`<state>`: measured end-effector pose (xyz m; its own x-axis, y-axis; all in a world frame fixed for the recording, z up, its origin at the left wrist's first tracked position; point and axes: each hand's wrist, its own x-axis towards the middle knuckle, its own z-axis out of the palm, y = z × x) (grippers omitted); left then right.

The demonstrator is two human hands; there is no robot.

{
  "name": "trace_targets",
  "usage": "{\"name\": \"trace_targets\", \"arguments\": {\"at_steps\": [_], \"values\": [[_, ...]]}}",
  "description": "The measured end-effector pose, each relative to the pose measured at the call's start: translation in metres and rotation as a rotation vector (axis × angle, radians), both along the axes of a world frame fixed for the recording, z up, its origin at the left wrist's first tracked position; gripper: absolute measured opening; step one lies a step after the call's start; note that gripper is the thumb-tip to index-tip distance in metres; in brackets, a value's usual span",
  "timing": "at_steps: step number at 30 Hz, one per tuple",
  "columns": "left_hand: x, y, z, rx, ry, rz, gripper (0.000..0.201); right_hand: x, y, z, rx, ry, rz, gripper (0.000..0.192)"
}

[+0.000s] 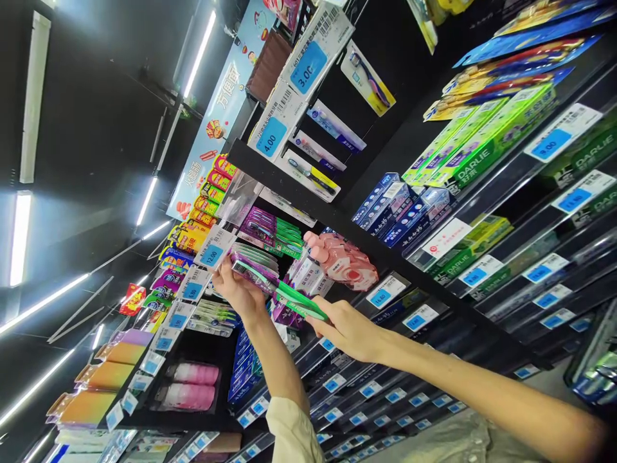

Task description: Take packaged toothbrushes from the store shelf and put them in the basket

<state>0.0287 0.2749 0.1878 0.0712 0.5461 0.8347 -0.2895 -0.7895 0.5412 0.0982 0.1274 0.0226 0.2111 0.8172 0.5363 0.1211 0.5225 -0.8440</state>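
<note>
In the head view, your left hand (238, 290) and right hand (348, 329) both had their fingers closed around a green and purple toothbrush pack (279, 289), one at each end. You held it just in front of the black shelf (299, 193), below the blue 2.00 price tag (212, 255) and beside the pink packets (344, 260).

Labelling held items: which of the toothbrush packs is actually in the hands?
The purple-and-green toothbrush pack, held off the shelf between left hand and right hand; the similar toothbrush packs still hang on the rack.
</note>
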Motion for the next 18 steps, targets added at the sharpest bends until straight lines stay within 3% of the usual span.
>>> {"name": "trace_targets", "arguments": {"at_steps": [4,9,18], "values": [[0.008,-0.003,0.008,0.071,0.030,0.056,0.034,-0.005,0.002,0.009,0.024,0.097,0.021,0.021],[0.018,-0.005,0.015,0.007,0.015,0.073,0.045,-0.016,0.005,0.016,0.012,0.255,0.095,0.022],[0.018,-0.006,0.023,0.146,0.073,0.155,0.038,-0.044,0.011,0.022,0.008,0.392,0.110,0.024]]}}
